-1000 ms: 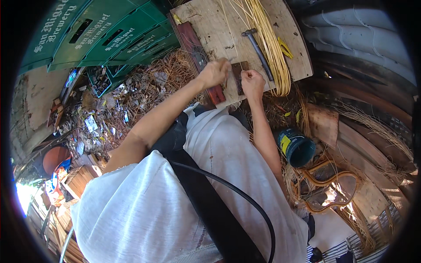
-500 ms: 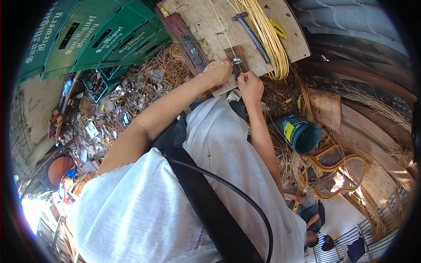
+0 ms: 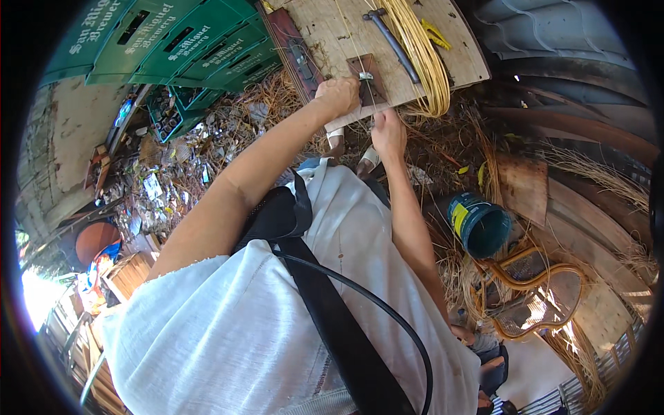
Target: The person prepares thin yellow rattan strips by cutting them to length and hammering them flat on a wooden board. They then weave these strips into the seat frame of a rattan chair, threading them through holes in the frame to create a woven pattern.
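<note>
A thin pale cane strip (image 3: 347, 39) runs down the wooden board (image 3: 332, 52) and over a small brown block (image 3: 373, 93). On that block sits a small shiny metal piece (image 3: 366, 76), its exact kind too small to tell. My left hand (image 3: 337, 95) is closed at the block's left side, its fingertips at the metal piece. Just off the board's near edge, my right hand (image 3: 389, 135) pinches the strip's near end. A coil of yellowish cane (image 3: 418, 59) lies on the board's right, next to a hammer (image 3: 393, 45).
Yellow-handled pliers (image 3: 436, 34) lie beyond the coil. Green crates (image 3: 207, 52) are stacked at the left. A dark green bucket (image 3: 481, 225) and a curved rattan frame (image 3: 532, 290) stand at the right. Scraps and cane litter (image 3: 183, 166) cover the ground. Another person (image 3: 491, 360) is at lower right.
My right hand has drawn back toward me, away from the block, with the strip's end in its fingers. My left hand stays by the metal piece. The view has shifted slightly.
</note>
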Action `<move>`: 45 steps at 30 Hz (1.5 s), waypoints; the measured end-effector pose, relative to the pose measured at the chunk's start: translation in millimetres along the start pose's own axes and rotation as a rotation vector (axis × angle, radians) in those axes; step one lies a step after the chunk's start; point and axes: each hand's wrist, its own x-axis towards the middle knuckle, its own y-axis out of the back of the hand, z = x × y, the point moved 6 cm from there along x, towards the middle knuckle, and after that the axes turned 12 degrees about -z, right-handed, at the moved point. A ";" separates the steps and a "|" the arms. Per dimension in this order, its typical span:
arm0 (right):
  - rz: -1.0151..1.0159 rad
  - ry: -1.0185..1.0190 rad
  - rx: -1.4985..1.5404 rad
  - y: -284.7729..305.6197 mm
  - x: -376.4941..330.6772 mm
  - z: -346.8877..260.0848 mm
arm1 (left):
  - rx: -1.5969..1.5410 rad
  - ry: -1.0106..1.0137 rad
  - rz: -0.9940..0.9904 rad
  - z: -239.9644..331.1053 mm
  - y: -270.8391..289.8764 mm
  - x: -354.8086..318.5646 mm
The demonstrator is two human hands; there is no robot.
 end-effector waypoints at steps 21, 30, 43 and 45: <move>-0.220 -0.025 0.473 -6.4 10.2 11.6 | 0.005 -0.045 -0.125 2.7 2.1 5.4; -0.026 0.073 0.390 18.6 -104.4 50.5 | -0.047 0.011 -0.087 1.5 -6.0 -5.9; -0.386 -0.313 -0.233 17.7 -239.5 186.9 | -0.090 0.044 -0.121 2.3 1.9 -6.2; -0.203 0.007 -0.051 19.3 -112.4 96.6 | -0.095 0.041 -0.113 5.0 10.7 -11.2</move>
